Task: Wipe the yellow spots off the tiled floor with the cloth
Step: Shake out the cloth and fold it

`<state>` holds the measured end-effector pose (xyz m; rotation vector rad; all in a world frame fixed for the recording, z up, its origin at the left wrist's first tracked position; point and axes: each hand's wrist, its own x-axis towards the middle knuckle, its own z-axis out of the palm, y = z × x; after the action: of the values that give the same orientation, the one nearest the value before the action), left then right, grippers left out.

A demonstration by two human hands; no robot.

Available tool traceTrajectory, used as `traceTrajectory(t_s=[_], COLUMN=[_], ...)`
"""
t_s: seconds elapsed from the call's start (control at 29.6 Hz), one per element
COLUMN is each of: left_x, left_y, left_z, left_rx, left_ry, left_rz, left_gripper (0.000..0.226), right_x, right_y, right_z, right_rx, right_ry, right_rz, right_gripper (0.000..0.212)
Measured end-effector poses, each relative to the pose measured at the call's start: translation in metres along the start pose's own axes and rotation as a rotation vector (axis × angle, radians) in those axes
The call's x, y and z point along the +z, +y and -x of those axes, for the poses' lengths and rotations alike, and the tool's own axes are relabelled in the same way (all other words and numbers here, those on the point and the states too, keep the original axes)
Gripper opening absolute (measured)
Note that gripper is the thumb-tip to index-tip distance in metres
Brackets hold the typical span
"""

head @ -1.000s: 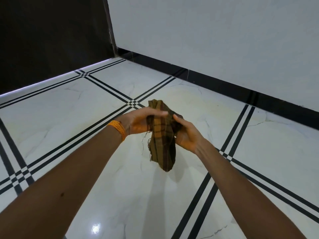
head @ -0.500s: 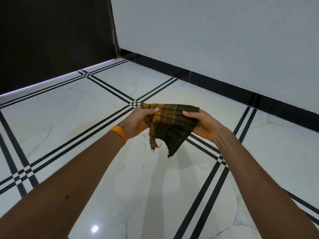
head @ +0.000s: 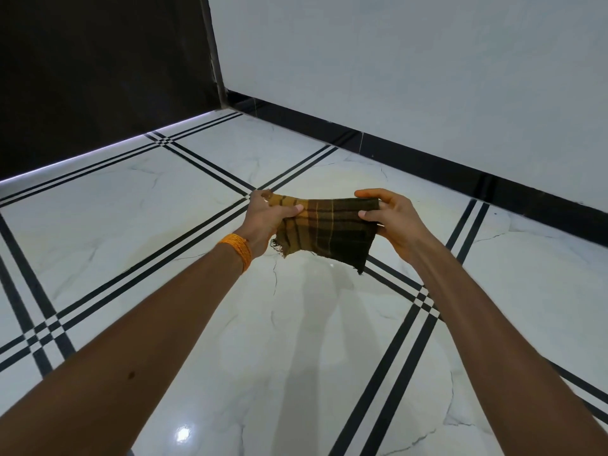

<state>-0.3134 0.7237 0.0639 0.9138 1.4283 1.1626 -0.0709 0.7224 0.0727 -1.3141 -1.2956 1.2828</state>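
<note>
— Why are we holding the plaid cloth stretched out like this, up in the air?

— We have it pinched at both ends: our left hand grips the yellower end with thumb on top, our right hand nips the darker end between thumb and fingers. Spread flat between the hands, it gives us a broad face to press down, we judge, rather than a wad.

— And the yellow spots?

— We can't pick out distinct spots. There is a faint yellowish stain on the tiled floor just beyond the cloth, towards the wall, and a paler tint left of our left wrist. Neither is touched yet; the cloth hangs clear of the tiles, its frayed corner lowest.

— What hems us in?

— The black skirting and white wall run close behind the stain, meeting a dark panel at the corner. So strokes away from us would run short; sideways and back towards us the floor lies open.

— Anything on our wrist to mind?

— Only the orange thread band on the left, well above the tiles.
</note>
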Motion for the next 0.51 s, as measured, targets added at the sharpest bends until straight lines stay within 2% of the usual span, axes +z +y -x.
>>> traceTrajectory(t_s=[0.07,0.2,0.27,0.37,0.51], left_x=[-0.004,-0.009,-0.013,-0.014,-0.010], left_y=[0.000,0.000,0.000,-0.001,-0.003], left_z=[0.000,0.000,0.001,0.003,0.001], left_rx=[0.044,0.196,0.244,0.372,0.561], left_ry=[-0.004,-0.133,-0.153,-0.101,0.049], left_rz=[-0.048,-0.201,-0.256,-0.423,-0.611], left_gripper=[0.084,0.046,0.043,0.042,0.020], right_x=[-0.004,-0.009,-0.011,-0.010,-0.001], right_y=[0.004,0.009,0.011,0.016,0.017], right_z=[0.000,-0.001,-0.002,-0.005,-0.004], right_rx=[-0.057,-0.142,-0.155,-0.211,-0.308], right_ry=[0.015,0.056,0.092,0.160,0.244], right_rz=[0.038,0.142,0.245,0.449,0.640], right_gripper=[0.035,0.039,0.040,0.034,0.012])
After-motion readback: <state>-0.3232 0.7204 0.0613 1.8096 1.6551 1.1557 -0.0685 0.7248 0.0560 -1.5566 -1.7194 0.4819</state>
